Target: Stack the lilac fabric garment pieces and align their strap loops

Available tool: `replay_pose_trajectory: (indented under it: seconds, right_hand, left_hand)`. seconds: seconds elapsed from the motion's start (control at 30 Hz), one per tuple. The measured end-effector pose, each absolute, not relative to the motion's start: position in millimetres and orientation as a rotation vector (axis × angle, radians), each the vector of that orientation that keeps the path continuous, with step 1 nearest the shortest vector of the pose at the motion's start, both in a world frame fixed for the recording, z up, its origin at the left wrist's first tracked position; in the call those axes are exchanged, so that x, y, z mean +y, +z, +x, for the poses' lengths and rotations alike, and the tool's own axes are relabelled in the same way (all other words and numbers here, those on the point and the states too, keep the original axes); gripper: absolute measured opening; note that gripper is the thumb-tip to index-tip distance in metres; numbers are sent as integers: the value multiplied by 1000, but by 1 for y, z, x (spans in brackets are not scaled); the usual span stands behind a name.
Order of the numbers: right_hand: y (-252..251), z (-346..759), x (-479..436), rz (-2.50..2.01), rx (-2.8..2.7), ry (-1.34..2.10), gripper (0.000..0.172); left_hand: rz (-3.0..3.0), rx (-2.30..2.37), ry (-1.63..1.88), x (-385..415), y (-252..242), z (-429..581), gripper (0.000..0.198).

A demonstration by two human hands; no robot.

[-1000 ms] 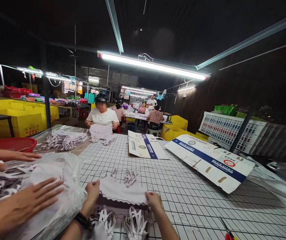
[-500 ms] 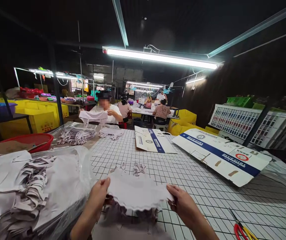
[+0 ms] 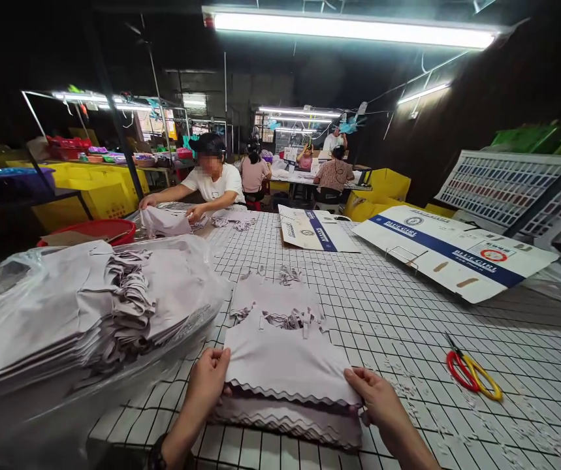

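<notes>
My left hand [image 3: 208, 382] and my right hand [image 3: 377, 399] each pinch a near corner of a pale lilac fabric bag [image 3: 285, 356] with a zigzag-cut edge. It lies on top of a small stack of the same bags [image 3: 287, 421] on the white gridded table [image 3: 407, 346]. Loose handle loops [image 3: 290, 319] show at the far end of the stack. Both hands are closed on the top piece.
A big clear plastic sack of stacked bags [image 3: 79, 313] fills the table's left side. Red and yellow scissors [image 3: 473, 371] lie to the right. Flattened cartons [image 3: 456, 254] lie farther back. A person in a white shirt [image 3: 211, 186] works across the table beside a red basin [image 3: 96, 230].
The camera has tilted down and the stack now lies closer. My hands lifted the top bag, then laid it flat on the stack. The other person's hands on the left sack are gone.
</notes>
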State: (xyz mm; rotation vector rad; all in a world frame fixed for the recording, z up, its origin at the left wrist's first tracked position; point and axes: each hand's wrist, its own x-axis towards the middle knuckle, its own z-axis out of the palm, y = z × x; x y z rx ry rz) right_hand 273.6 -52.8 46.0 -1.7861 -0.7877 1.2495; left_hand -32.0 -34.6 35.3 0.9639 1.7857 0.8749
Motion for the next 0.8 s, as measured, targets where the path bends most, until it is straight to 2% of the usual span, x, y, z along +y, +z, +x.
replay_pose_trajectory:
  seconds: [0.13, 0.37, 0.6, 0.8]
  right_hand:
    - [48, 275, -66, -1759, -853, 1238, 27]
    - [34, 270, -85, -1952, -1030, 1219, 31]
    - [17, 280, -80, -1986, -1134, 1166, 29]
    - [20, 293, -74, -2167, -1337, 898, 29]
  left_hand:
    - [1077, 1807, 857, -42, 39, -42, 25]
    - [1237, 1888, 736, -55, 14, -51, 30]
    - [1403, 2007, 565, -57, 19, -51, 30]
    - [1475, 2168, 389, -64, 28, -50, 28]
